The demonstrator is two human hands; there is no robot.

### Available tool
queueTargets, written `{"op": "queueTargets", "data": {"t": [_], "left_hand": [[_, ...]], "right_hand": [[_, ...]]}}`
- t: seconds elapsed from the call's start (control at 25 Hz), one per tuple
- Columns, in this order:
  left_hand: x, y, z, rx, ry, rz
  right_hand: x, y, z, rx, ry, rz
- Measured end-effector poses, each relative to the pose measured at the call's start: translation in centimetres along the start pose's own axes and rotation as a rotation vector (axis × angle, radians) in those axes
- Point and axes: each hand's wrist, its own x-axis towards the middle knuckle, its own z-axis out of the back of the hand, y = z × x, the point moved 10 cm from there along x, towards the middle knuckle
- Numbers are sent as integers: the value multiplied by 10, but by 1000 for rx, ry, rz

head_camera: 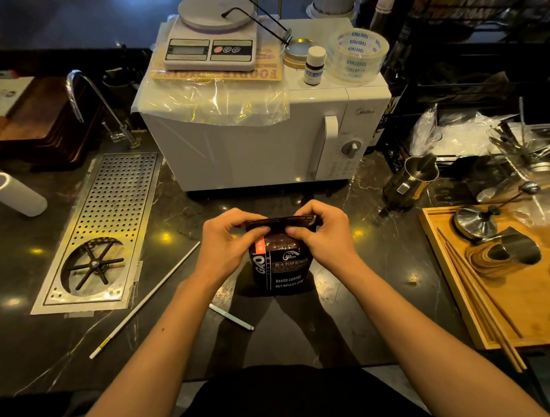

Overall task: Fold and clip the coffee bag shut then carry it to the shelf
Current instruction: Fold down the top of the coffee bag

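Between both hands, upright dark coffee bag (pixel 280 264), top folded flat.

The coffee bag (pixel 280 264) stands upright on the counter (pixel 364 298) straight before me, my left hand (pixel 228 241) and right hand (pixel 323 234) on its top. Behind it sits the microwave (pixel 249 146), bearing a scale (pixel 210 48) and a tape roll (pixel 358 55). Left lies the drain grate (pixel 111 214); right, a wooden tray (pixel 520 309). Two clip sticks (pixel 146 300) lie near me, left of the bag.
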Motion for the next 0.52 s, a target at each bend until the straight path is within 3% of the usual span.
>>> {"op": "queueTargets", "data": {"t": [0.16,0.32,0.52], "left_hand": [[0,3,4,21,35,18],[3,-13,3,230,70,-135],[3,-32,-12,339,214,-273]], "right_hand": [[2,3,-1,-57,74,32],[2,37,-10,-255,188,270],[5,47,-10,-331,99,353]]}}
